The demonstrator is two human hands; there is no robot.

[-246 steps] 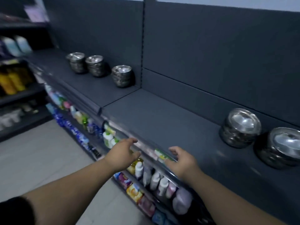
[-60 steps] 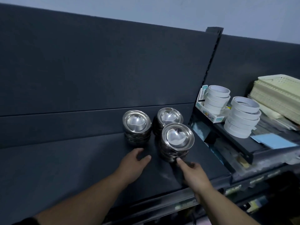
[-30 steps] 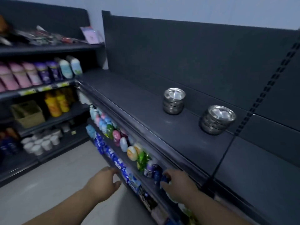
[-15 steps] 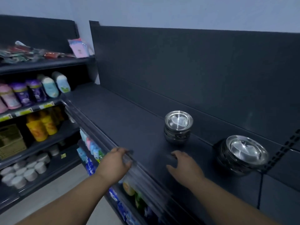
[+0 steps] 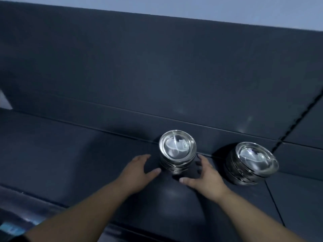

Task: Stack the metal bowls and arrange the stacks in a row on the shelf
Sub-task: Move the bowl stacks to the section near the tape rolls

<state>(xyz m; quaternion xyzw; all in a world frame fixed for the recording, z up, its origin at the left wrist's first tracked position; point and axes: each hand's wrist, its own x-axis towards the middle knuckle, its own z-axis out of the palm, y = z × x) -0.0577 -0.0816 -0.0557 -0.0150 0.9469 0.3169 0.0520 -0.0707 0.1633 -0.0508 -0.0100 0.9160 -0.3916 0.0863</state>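
Bowls stand in two stacks on the dark shelf (image 5: pixel 70 154): one stack (image 5: pixel 176 154) at center, a second stack (image 5: pixel 250 163) at its 3 o'clock. Left hand (image 5: pixel 138 170) and right hand (image 5: pixel 204 175) flank the center stack, fingers spread, grasping nothing. No writing is readable.

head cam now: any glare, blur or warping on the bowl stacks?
Head view: bright glare fills the top bowl of the left stack and the right stack; faint light patches on the dark back panel. Mild softness overall, strongest at the lower left corner. Wide-angle tilt slants the shelf lines. Both hands read clearly.
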